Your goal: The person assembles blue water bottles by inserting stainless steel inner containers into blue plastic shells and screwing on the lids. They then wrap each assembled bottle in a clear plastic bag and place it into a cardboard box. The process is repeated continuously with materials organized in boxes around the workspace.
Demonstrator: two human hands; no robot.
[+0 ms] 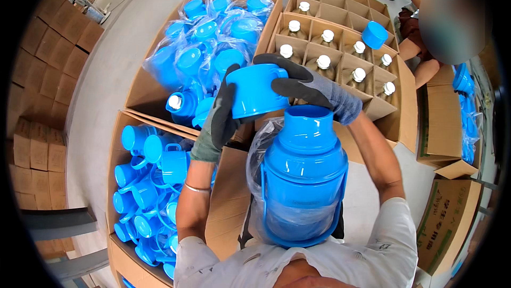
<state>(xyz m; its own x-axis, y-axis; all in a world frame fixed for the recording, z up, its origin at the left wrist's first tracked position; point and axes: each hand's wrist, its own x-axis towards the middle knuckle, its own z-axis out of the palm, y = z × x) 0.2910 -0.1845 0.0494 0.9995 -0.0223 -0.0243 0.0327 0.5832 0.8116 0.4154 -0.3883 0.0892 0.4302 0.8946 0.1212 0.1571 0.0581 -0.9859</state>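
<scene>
Blue cup lid (254, 92) sat clasped in both gloved hands, left hand (219, 120) and right hand (314, 90), each grip clenched on it, just above the open blue flask (303, 176).

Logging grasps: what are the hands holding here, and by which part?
Both gloved hands hold the blue cup-shaped lid above the blue flask: left hand on its left side, right hand over its top-right rim.

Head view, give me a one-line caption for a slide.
Two gloved hands, left hand and right hand, hold a blue cup-lid above an open blue flask.
</scene>
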